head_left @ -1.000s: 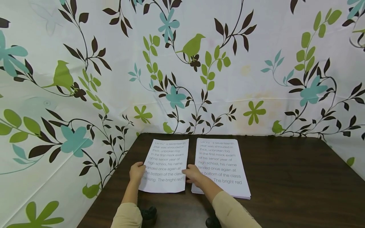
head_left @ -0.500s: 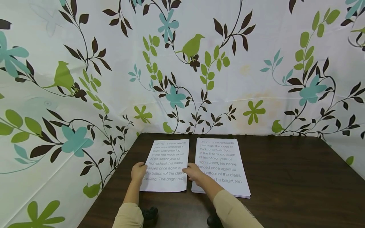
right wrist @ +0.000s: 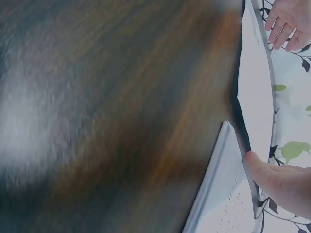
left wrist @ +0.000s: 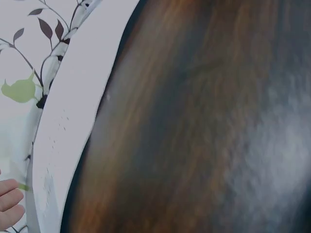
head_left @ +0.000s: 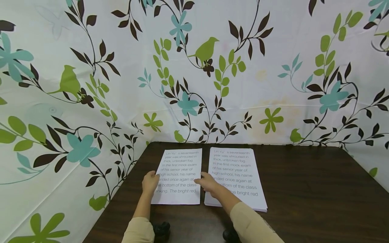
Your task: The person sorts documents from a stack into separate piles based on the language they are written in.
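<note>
A printed white sheet (head_left: 179, 189) lies on the dark wooden table at left of centre in the head view. My left hand (head_left: 150, 182) touches its left edge, thumb side over the paper. On the sheet's right edge rests my right hand (head_left: 209, 185), which also overlaps the neighbouring stack of printed paper (head_left: 234, 162). In the right wrist view, the left hand's fingers (right wrist: 286, 29) look straight and spread, and the right hand (right wrist: 286, 187) reaches toward the sheet (right wrist: 255, 82). Only fingertips (left wrist: 10, 201) of the right hand show in the left wrist view.
The dark table (head_left: 304, 182) extends to the right of the papers. Behind and to the left hangs a white cloth (head_left: 237, 87) printed with birds, leaves and flowers. Two dark rounded objects (head_left: 161, 229) sit at the near edge, partly hidden by the sleeves.
The left sheet has shifted slightly right, and its near edge, curled before, looks flatter. My left hand has moved a little right and away from me; the right hand has slid slightly farther forward.
</note>
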### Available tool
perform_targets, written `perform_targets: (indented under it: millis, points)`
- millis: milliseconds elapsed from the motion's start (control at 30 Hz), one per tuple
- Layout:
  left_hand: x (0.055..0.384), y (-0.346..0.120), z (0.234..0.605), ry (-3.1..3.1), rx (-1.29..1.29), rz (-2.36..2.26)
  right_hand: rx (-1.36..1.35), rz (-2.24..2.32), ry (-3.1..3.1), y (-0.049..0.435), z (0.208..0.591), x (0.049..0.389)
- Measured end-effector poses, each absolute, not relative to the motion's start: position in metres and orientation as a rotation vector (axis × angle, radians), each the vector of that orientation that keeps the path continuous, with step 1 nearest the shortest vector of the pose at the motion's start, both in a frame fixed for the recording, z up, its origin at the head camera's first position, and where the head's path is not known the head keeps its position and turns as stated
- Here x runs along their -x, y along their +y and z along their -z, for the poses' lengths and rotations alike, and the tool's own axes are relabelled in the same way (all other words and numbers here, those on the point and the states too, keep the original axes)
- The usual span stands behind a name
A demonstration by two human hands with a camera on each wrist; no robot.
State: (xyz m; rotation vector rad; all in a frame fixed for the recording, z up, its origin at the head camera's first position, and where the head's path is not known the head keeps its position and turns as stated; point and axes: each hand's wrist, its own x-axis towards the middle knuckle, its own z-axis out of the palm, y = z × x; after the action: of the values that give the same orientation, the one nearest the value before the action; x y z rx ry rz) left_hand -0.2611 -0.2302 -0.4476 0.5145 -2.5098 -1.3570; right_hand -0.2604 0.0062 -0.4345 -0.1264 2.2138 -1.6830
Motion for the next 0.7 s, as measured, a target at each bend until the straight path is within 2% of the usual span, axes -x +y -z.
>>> perform_targets:
  millis: [133,300,367,533,700]
  points:
    - [0.273,-0.227,0.454,-2.474,-0.491,1.385,0.127,1.677,2.233,0.017,0.428,0.264]
    - [0.303,-0.233,0.486,-2.481,-0.444,1.367,0.091,1.637,2.295,0.035,0.419,0.270]
    - [0.303,-0.226,0.481,-2.482,-0.418,1.375,0.073,1.614,2.334,0.043,0.416,0.274]
    - [0.275,-0.190,0.429,-2.469,-0.361,1.506,0.033,1.618,2.367,0.063,0.409,0.281]
    - [0.271,-0.173,0.415,-2.480,-0.298,1.574,0.021,1.636,2.375,0.080,0.403,0.284]
